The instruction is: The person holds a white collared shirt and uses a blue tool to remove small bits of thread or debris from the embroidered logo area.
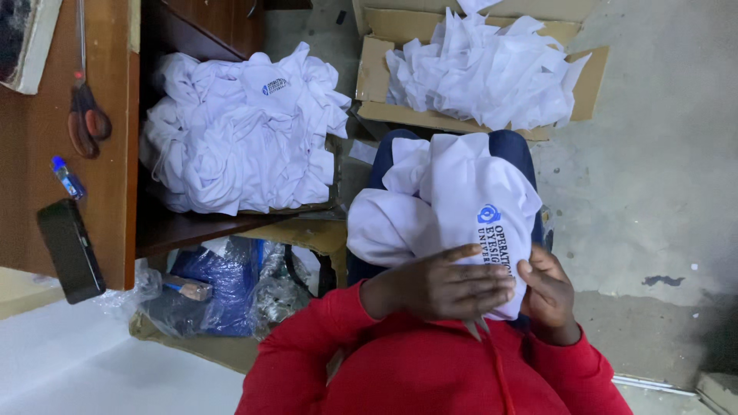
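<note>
While you sit with the work on your lap, the scene reads like this:

Garment in hand: a white folded cotton garment with a blue printed emblem [453, 192] lies draped over your knees, emblem side up, so the print faces you and the cloth has a firm surface under it.

Left hand: your left hand [446, 286] lies flat across the near end of the garment, fingers [480, 278] stretched out and almost straight, pressing the cloth down rather than closing around it.

Right hand: your right hand [547, 293] cups the garment's right near edge, fingers curled; the thumb rests on the cloth beside the emblem. How much fabric it grips underneath I cannot tell.

Small tool: a thin pale point [474, 329] pokes out below your left hand; too small to tell what it is.

Supply heap: a heap of crumpled white garments [242, 131] sits on a low dark wooden shelf [184, 229] to your left, near enough to reach.

Carton: an open brown cardboard carton [588, 84] of loose white cloth pieces [484, 69] stands on the grey concrete floor [653, 192] beyond your knees.

Desk top: orange-handled scissors [86, 115], a small blue-capped tube [66, 177] and a black phone [71, 250] lie on the brown wooden desk top [115, 154], well apart from both hands.

Below the shelf: crinkled blue and clear plastic bags [223, 288] are tucked out of the way.
</note>
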